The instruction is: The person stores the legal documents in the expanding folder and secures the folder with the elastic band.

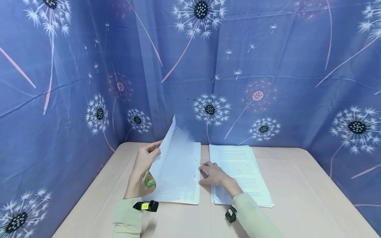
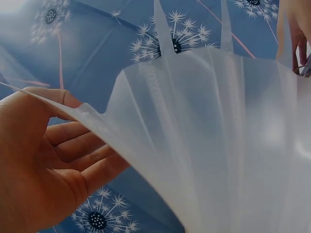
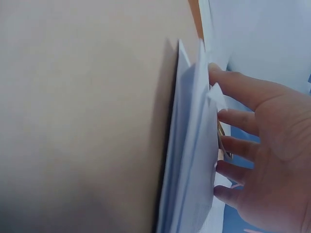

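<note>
The folder (image 1: 196,191) lay flat on the left part of the table (image 1: 297,185), its translucent sheets (image 2: 204,145) raised at the left and fanned. They looked light, limp and slippery — likely to slide over one another and easy to crease — so the loose left edge seemed the best hold, with the backing steadied along its right margin. The left hand (image 1: 146,161) pinched that raised edge between thumb and fingers. The right hand (image 1: 213,174) bent its fingers at the folder's right margin, beside a small shiny piece (image 3: 222,134); whether it gripped this I could not tell. Just right lay a stack of printed papers (image 1: 238,168), partly covered by the right wrist — an obstacle on that side. A blue curtain (image 1: 178,96) hung at the far edge.
</note>
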Tool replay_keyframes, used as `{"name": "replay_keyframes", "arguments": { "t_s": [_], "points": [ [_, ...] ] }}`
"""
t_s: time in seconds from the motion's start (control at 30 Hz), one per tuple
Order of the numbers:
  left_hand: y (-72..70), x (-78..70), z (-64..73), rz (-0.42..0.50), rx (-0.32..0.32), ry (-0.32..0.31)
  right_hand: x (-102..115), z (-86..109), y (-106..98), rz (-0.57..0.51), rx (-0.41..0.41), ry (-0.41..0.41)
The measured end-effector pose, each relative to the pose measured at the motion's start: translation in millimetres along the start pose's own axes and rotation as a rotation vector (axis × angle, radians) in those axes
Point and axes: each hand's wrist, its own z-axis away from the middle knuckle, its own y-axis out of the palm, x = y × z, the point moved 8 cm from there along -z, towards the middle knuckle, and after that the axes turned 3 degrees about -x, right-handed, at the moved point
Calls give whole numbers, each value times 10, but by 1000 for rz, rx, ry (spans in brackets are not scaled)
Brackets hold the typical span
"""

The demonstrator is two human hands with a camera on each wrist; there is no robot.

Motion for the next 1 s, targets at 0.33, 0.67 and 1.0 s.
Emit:
{"name": "replay_keyframes", "arguments": {
  "t_s": [0.33, 0.67, 1.0],
  "points": [
    [25, 14, -6, 3, 11, -7, 8, 50, -86, -44, -29, -14],
    [24, 7, -8, 4, 1, -6, -14, 139, -254, -125, -154, -115],
    [2, 36, -13, 15, -25, -35, -121, 265, -374, -151, -222, -84]
  ]
}}
